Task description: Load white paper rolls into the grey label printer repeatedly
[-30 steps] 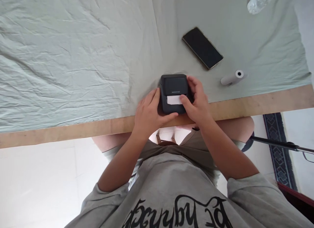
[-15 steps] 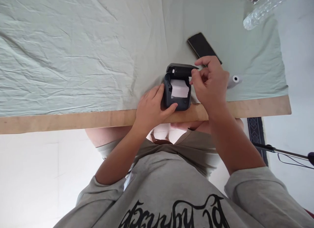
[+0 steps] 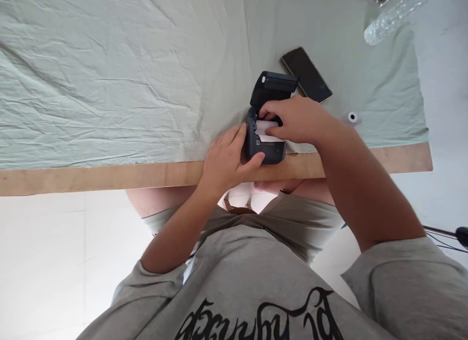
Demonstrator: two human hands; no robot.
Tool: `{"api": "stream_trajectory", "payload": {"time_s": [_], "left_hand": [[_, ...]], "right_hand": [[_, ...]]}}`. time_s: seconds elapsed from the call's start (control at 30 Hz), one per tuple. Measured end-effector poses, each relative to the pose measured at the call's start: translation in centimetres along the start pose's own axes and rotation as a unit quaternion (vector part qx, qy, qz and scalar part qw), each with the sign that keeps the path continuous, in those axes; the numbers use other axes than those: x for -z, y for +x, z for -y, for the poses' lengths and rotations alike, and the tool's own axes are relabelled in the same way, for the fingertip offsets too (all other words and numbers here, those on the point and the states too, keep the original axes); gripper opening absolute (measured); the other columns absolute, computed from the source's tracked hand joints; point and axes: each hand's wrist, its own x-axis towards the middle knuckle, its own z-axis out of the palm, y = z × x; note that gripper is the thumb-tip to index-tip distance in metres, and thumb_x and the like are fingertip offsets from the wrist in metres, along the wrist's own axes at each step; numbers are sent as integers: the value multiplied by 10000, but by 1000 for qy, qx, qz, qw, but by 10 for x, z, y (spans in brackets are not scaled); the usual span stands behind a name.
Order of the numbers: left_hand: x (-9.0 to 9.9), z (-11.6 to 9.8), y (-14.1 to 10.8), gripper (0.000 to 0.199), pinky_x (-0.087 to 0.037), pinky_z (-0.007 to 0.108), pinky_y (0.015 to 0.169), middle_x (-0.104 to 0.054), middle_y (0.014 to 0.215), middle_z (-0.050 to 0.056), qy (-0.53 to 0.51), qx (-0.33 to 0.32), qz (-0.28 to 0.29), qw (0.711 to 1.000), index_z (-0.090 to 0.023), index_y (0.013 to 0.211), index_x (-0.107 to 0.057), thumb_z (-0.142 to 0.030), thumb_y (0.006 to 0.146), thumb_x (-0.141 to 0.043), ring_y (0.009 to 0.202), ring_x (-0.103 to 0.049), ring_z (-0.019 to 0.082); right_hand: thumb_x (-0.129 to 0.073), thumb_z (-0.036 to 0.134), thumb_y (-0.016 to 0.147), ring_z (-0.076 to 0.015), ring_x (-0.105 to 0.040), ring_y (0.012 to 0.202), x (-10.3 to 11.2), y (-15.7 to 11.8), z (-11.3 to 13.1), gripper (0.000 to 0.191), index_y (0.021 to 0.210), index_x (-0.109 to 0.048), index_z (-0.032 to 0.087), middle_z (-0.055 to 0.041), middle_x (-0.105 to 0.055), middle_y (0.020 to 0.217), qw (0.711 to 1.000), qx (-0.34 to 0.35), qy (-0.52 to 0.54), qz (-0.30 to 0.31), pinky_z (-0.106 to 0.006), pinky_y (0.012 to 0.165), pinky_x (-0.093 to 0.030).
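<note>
A small dark printer point(image 3: 268, 154) sits at the table's front edge with its lid point(image 3: 276, 89) raised. Inside it lies a white paper roll point(image 3: 265, 129). My left hand point(image 3: 228, 157) grips the printer's left side, thumb along the front and fingers against the side. From the right, my right hand point(image 3: 292, 120) reaches into the compartment, with its thumb and fingers closed round the paper roll. The fingers cover the roll's right part.
Behind the printer a black phone point(image 3: 309, 76) lies at an angle. Another paper roll point(image 3: 352, 117) stands to the right. A clear plastic bottle point(image 3: 393, 21) is at the back right. The wooden table edge point(image 3: 109, 178) runs across the front.
The printer's lid has swung further back. My right hand has left the lid and moved left and into the compartment, onto the paper roll. My left hand has stayed on the printer.
</note>
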Motion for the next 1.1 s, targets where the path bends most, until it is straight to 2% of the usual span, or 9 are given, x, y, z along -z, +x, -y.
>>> {"api": "stream_trajectory", "payload": {"time_s": [0.13,0.23,0.33,0.4,0.47,0.53,0.73,0.87,1.1], "left_hand": [[-1,5,-1,819,-456,524,1170,-570,1556,233,-17,-20,-8,1000,-55,1558,-493,-679,1061,-306,1422,-567,381],[-1,6,-2,845,-450,508,1171,-569,1560,226,-21,-24,-12,999,-73,1561,-490,-709,1067,-235,1429,-559,371],[-1,6,-3,858,-455,502,1161,-571,1552,232,-23,-25,-7,999,-64,1557,-493,-710,1068,-212,1411,-571,371],[-1,6,-3,854,-457,504,1155,-573,1546,235,-24,-25,-5,999,-59,1558,-492,-702,1069,-216,1404,-573,372],[-1,6,-2,847,-452,511,1159,-571,1550,231,-22,-27,-6,999,-64,1562,-489,-699,1070,-220,1407,-569,371],[-2,7,-2,856,-448,516,1164,-571,1551,230,-18,-29,-8,999,-59,1561,-491,-702,1070,-210,1410,-564,370],[0,6,-1,863,-462,510,1157,-595,1521,223,-17,-31,-10,999,-58,1559,-497,-699,1070,-189,1397,-574,361],[1,5,-1,871,-483,507,1138,-609,1502,216,-23,-33,-14,999,-71,1564,-498,-715,1065,-192,1374,-592,361],[1,5,0,930,-491,511,1132,-614,1487,234,-10,-31,-15,999,-27,1553,-505,-739,1059,-168,1358,-603,369]], "right_hand": [[-807,233,692,-260,-685,891,8,-4,-7,322,999,-758,314,-5,-799,984,996,28,78,-15,-395,757,-473],[-815,321,693,-212,-643,815,9,-26,-16,311,992,-732,312,-35,-779,1022,960,40,260,-100,-364,652,-440],[-737,456,714,-130,-459,551,-10,-48,-27,368,1054,-662,338,0,-704,895,814,-30,531,-232,-314,461,-274],[-670,542,693,-118,-406,498,-31,-57,-34,384,1012,-634,330,13,-639,828,717,-99,642,-252,-302,422,-220],[-709,538,677,-110,-404,494,-52,-61,-40,363,940,-607,309,33,-563,751,688,-146,649,-290,-282,415,-236],[-787,519,694,-106,-422,498,-68,-62,-45,351,859,-578,292,51,-516,698,712,-175,592,-335,-271,420,-301],[-819,488,783,-166,-558,641,-75,-60,-60,348,747,-545,276,35,-567,690,850,-179,327,-372,-388,644,-540],[-749,408,833,-197,-644,818,-73,-55,-70,227,933,-586,287,1,-685,900,882,-153,249,-369,-420,762,-575],[-714,336,844,-269,-701,1040,-85,-50,-82,417,1228,-552,311,-51,-722,1151,923,-128,187,-311,-521,934,-594]]}}
